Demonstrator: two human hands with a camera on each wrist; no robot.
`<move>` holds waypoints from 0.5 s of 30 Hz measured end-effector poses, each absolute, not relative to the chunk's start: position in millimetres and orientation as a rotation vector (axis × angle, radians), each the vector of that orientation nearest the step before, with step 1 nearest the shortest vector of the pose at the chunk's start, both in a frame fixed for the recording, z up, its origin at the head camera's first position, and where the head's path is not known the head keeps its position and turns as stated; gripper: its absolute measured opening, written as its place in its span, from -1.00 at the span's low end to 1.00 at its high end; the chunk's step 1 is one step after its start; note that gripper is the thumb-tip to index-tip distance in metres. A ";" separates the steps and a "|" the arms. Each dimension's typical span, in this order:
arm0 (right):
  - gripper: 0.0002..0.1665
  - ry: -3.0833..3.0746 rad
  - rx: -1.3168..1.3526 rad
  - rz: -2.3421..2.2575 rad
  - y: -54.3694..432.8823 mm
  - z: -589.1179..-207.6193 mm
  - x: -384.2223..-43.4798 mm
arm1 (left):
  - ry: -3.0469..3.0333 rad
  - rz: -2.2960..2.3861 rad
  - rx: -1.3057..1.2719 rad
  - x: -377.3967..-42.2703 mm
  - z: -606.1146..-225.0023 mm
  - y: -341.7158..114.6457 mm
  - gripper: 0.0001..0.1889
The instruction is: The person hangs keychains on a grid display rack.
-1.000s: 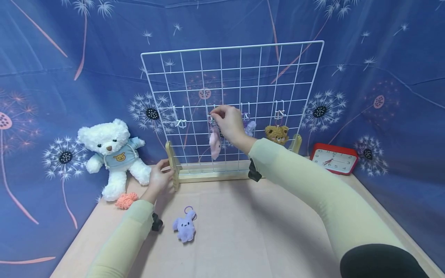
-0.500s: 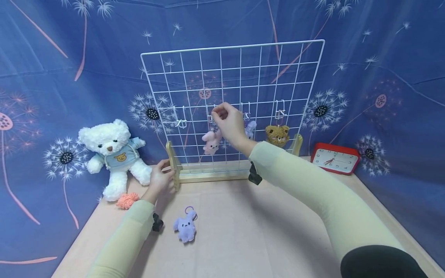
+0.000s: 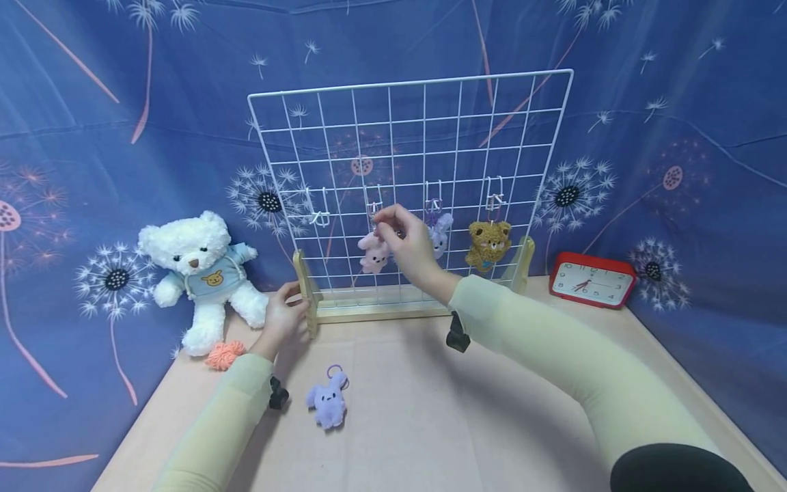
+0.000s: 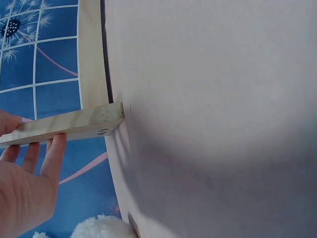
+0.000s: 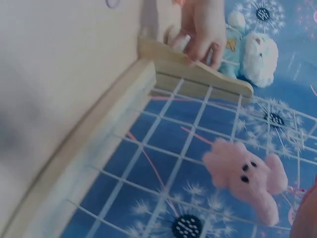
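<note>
My left hand point(image 3: 283, 318) grips the left wooden foot point(image 4: 91, 121) of a white wire grid stand point(image 3: 406, 123), thumb on one side and fingers on the other. A pink plush bunny keychain point(image 3: 372, 260) hangs from a hook on the grid. My right hand point(image 3: 413, 244) is at the top of this bunny, thumb and index finger curled close to its ring. Whether the fingertips still pinch anything there is hidden. In the right wrist view only part of the right hand point(image 5: 304, 215) shows, beside the bunny's ears.
A lilac bunny keychain point(image 3: 440, 239) and a brown bear keychain point(image 3: 488, 244) hang further right. The left hook point(image 3: 320, 217) bears nothing. Another lilac keychain point(image 3: 328, 404) lies on the table point(image 3: 418, 417). Around stand a white teddy bear point(image 3: 205, 266), orange yarn point(image 3: 225, 355) and a red clock point(image 3: 591, 280).
The pink bunny has turned from side-on to face forward and now hangs still. My right hand has slid down slightly from the hook. The left hand has stayed put.
</note>
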State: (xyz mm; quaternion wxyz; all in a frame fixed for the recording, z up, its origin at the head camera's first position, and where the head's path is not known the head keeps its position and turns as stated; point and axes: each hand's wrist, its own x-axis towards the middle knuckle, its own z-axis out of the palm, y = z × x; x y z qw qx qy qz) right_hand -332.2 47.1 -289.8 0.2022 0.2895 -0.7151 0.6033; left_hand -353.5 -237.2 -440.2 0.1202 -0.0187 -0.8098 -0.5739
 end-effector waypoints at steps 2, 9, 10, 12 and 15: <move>-0.80 -2.020 0.835 1.712 47.0 -298.7 -329.6 | -2.368 -1.679 -0.052 -353.6 -440.3 -237.4 -0.48; -0.82 -2.193 0.837 1.688 40.4 -332.2 -318.4 | -2.367 -1.684 -0.043 -352.8 -440.4 -238.0 -0.47; -0.83 -2.226 0.829 1.677 39.1 -336.9 -317.1 | -2.364 -1.689 -0.039 -352.6 -440.1 -238.0 -0.47; -0.82 -2.286 0.821 1.651 36.3 -346.5 -314.9 | -2.367 -1.691 -0.041 -352.2 -439.4 -238.1 -0.46; -0.80 -2.352 0.828 1.649 30.4 -360.3 -312.3 | -2.370 -1.687 -0.041 -352.4 -438.6 -237.4 -0.47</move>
